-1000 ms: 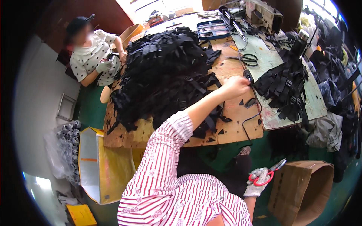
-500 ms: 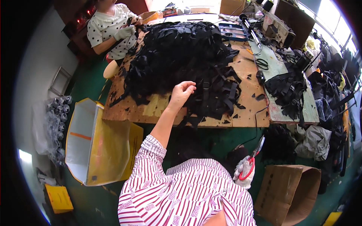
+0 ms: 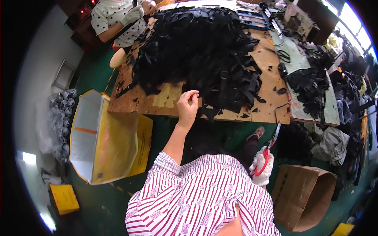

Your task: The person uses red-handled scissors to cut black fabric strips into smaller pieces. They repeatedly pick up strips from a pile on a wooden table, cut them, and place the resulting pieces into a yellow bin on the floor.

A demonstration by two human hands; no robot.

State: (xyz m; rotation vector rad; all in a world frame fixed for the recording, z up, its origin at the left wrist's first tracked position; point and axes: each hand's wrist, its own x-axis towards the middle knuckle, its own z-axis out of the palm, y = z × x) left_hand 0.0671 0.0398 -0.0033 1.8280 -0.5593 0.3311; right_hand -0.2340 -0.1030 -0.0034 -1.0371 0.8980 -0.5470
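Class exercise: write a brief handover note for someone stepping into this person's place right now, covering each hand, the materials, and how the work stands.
Left hand: bare, fingers pinched together at the near edge of the wooden table; whether it grips a scrap is unclear.
Right hand: gloved, low at the side, holding red-handled scissors.
Black strap pile: heaped across the table, apparently unsorted.
Open yellow bag: on the floor to the left.

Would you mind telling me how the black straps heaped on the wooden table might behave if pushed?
The black straps look limp, probably floppy. Loosely heaped, they would likely slide and spill rather than roll. Ends already overhang the wooden table, so some may drop.
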